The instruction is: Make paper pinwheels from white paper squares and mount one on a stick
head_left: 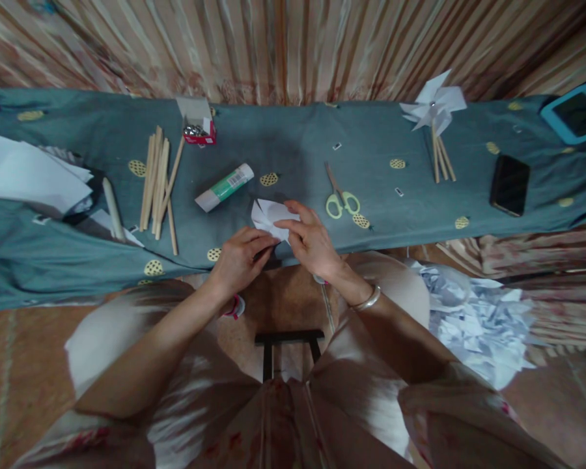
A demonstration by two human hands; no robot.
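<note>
A small white piece of paper [268, 212], cut and partly folded, is between my two hands close to the table's front edge. My left hand [241, 258] pinches its lower edge between thumb and fingers. Over the paper's right side, my right hand [310, 238] grips it with thumb and index finger. A green and white glue stick [227, 187] lies just beyond my left hand. To the right of the paper rests a pair of scissors [340, 198] with light green handles. My fingers cover part of the paper.
Wooden sticks [156, 182] lie at the left beside a red box of metal pins [198, 130], a white marker-like stick [113, 208] and paper sheets [29, 172]. Rightward are paper pinwheels [434, 104] on sticks, a black phone [510, 184] and a blue-framed device [576, 112]. Paper scraps [473, 319] are heaped below.
</note>
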